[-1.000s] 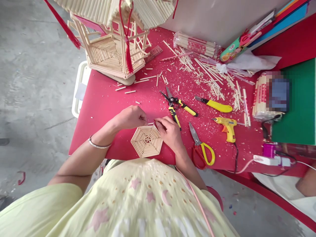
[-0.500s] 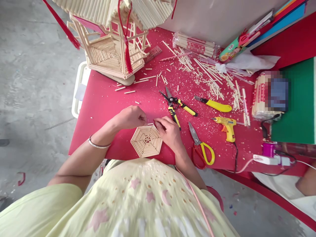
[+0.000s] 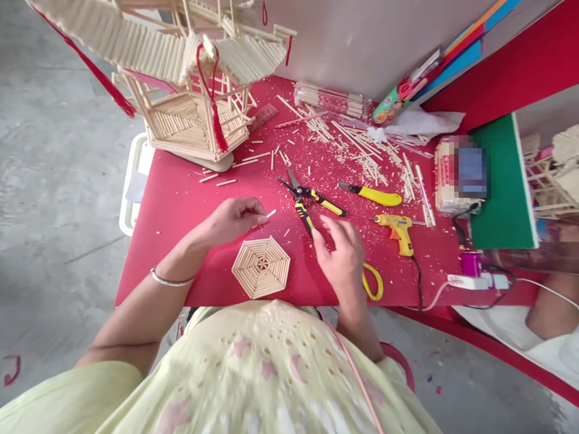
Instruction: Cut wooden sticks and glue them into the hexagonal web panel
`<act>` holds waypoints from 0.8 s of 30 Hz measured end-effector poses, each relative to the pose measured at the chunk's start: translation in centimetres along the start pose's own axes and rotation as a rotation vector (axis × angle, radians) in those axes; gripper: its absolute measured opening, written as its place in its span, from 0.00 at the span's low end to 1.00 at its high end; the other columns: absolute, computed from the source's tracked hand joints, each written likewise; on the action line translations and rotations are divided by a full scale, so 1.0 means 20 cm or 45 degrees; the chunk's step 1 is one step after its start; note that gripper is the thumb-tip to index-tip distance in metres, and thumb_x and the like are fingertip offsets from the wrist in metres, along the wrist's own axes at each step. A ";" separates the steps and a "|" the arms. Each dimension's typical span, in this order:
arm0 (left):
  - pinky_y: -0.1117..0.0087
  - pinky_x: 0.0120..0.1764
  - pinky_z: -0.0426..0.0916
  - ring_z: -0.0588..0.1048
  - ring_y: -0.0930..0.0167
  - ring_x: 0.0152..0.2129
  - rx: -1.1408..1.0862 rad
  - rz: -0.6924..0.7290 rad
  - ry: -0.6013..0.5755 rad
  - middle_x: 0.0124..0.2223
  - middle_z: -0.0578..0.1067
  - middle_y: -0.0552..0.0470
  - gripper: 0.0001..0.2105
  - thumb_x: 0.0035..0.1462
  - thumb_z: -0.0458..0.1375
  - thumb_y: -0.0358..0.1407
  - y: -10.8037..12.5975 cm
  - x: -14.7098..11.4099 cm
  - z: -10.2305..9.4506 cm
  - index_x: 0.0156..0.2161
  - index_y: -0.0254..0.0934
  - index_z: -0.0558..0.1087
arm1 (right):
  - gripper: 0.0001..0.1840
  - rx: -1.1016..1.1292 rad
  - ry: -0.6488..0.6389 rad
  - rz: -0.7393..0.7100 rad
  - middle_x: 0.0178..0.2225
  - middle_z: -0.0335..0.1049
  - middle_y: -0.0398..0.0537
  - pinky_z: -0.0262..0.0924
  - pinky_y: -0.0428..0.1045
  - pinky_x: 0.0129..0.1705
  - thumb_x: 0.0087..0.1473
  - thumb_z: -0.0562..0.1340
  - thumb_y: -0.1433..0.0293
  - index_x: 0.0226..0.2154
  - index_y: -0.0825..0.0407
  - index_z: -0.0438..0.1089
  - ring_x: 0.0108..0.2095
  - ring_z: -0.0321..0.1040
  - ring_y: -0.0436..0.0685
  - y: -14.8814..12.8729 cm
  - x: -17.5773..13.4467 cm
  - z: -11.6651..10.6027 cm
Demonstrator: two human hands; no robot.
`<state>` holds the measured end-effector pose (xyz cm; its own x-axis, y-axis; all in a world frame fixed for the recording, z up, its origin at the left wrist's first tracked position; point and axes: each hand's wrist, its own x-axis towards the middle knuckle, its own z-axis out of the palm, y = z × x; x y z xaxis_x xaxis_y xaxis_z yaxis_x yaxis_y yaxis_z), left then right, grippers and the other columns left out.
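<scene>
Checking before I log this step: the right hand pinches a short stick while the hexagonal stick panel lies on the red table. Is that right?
Not quite: in the head view, the left hand pinches the short stick; the right hand is open. The hexagonal stick panel does lie on the red table.

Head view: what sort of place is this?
Probably a craft workspace, judging by the stick hexagon, the glue gun and the model pavilion, which also looks built from sticks.

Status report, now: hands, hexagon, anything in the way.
Left hand pinching short stick. Right hand open. Stick hexagon flat on table, no hand on it. Possibly in the way: cutters, scissors, both close by right hand.
</scene>
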<state>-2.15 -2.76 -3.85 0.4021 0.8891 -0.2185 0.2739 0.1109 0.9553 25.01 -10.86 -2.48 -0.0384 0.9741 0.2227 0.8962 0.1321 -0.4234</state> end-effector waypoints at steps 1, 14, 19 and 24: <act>0.75 0.24 0.59 0.65 0.77 0.20 -0.117 -0.009 0.011 0.26 0.73 0.54 0.11 0.55 0.65 0.41 0.01 0.00 0.01 0.33 0.34 0.74 | 0.23 -0.161 -0.039 0.073 0.50 0.73 0.58 0.67 0.57 0.52 0.66 0.61 0.58 0.58 0.51 0.71 0.51 0.72 0.65 0.05 -0.05 -0.06; 0.78 0.19 0.55 0.63 0.81 0.17 -0.652 -0.028 0.148 0.29 0.73 0.55 0.14 0.55 0.69 0.39 -0.01 0.00 0.10 0.44 0.36 0.77 | 0.33 -0.719 -0.342 0.357 0.41 0.73 0.56 0.68 0.57 0.33 0.55 0.60 0.69 0.64 0.41 0.64 0.39 0.73 0.67 0.31 -0.46 -0.22; 0.78 0.18 0.53 0.61 0.80 0.16 -0.691 0.003 0.136 0.27 0.72 0.56 0.13 0.55 0.68 0.39 0.02 -0.01 0.13 0.44 0.36 0.77 | 0.26 -0.347 -0.045 0.151 0.52 0.73 0.59 0.70 0.60 0.50 0.64 0.58 0.60 0.62 0.48 0.66 0.52 0.72 0.67 0.13 -0.15 -0.12; 0.77 0.19 0.52 0.60 0.81 0.16 -0.738 0.018 0.184 0.27 0.71 0.56 0.14 0.54 0.69 0.40 0.04 -0.02 0.14 0.43 0.36 0.77 | 0.52 -0.307 -0.239 0.009 0.66 0.59 0.76 0.58 0.74 0.60 0.51 0.70 0.45 0.68 0.57 0.59 0.65 0.58 0.82 0.04 0.21 0.09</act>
<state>0.40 -4.26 -3.50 0.2678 0.9393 -0.2145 -0.2683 0.2866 0.9197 24.83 -6.27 -3.49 -0.0926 0.9947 0.0447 0.9750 0.0996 -0.1985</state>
